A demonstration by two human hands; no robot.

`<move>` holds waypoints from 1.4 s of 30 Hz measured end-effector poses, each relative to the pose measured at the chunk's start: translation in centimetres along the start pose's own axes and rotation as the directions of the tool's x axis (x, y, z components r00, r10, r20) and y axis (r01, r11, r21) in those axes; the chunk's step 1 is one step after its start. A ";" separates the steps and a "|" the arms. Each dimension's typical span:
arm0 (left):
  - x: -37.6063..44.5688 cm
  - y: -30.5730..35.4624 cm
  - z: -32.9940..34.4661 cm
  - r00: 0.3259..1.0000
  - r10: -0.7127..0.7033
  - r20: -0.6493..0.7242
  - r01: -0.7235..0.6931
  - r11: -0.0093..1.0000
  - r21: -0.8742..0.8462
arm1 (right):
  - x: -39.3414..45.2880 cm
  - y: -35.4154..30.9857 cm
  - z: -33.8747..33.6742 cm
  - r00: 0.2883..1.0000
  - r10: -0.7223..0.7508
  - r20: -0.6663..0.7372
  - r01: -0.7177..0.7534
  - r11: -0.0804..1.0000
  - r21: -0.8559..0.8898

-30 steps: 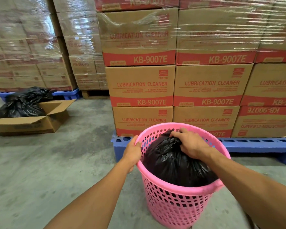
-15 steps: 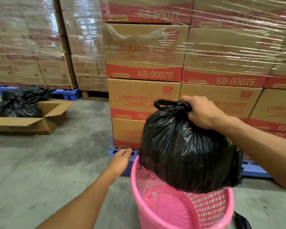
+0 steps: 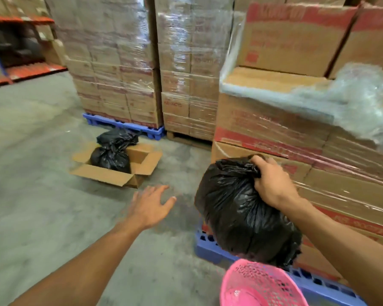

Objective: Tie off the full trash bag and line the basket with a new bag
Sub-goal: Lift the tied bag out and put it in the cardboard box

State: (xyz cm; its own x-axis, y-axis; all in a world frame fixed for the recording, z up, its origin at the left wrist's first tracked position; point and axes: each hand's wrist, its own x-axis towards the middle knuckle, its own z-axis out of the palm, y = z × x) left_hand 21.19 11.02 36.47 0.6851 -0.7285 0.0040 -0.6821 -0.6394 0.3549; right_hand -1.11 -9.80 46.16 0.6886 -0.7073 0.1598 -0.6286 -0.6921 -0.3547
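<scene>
A full black trash bag (image 3: 239, 215) hangs in the air above the pink perforated basket (image 3: 257, 286), clear of its rim. My right hand (image 3: 271, 184) is shut on the bag's knotted neck at the top. To the left of the bag, my left hand (image 3: 150, 206) is spread open over the concrete floor, holding nothing. Only the basket's upper rim shows at the bottom edge, and no bag is visible inside it.
An open cardboard box (image 3: 111, 171) on the floor ahead left holds tied black bags (image 3: 111, 151). Shrink-wrapped stacks of cartons (image 3: 296, 133) on blue pallets (image 3: 210, 250) stand close on the right and behind. Orange racking (image 3: 20, 69) is at far left.
The right hand has lifted the bag fully out of the basket and swung it left. My left hand let go of the basket rim and opened. The view turned left toward the cardboard box.
</scene>
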 end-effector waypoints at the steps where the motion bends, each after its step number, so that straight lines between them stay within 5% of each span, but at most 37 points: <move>1: -0.1 -0.5 -3.1 1.000 -0.005 -0.013 0.005 1.000 0.027 | 0.9 -2.3 -1.6 1.000 0.001 0.009 -0.001 1.000 0.008; 8: -1.1 -5.8 -21.0 0.998 -0.067 -0.014 0.068 0.989 0.129 | 5.7 -17.5 -9.1 1.000 0.004 0.021 -0.007 0.993 0.115; 14: 1.1 -10.0 -28.3 0.986 -0.141 -0.089 0.153 0.978 0.145 | 9.9 -24.6 -8.2 0.998 -0.026 0.049 0.016 0.982 0.190; 30: 21.3 -19.9 -28.9 0.953 -0.301 -0.037 0.303 0.938 0.166 | 33.4 -31.6 7.5 0.963 0.006 0.268 -0.076 0.965 0.250; 42: 40.8 -32.8 -26.5 0.926 -0.369 0.079 0.361 0.927 0.100 | 52.1 -37.8 20.5 0.916 0.184 0.357 -0.286 0.923 0.259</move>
State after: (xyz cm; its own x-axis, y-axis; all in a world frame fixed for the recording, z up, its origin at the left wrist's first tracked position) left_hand 78.27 8.77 49.74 0.8658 -0.4581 -0.2014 -0.4106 -0.8804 0.2374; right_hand 65.91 -17.55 48.97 0.6443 -0.7236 -0.2475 -0.6831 -0.3991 -0.6116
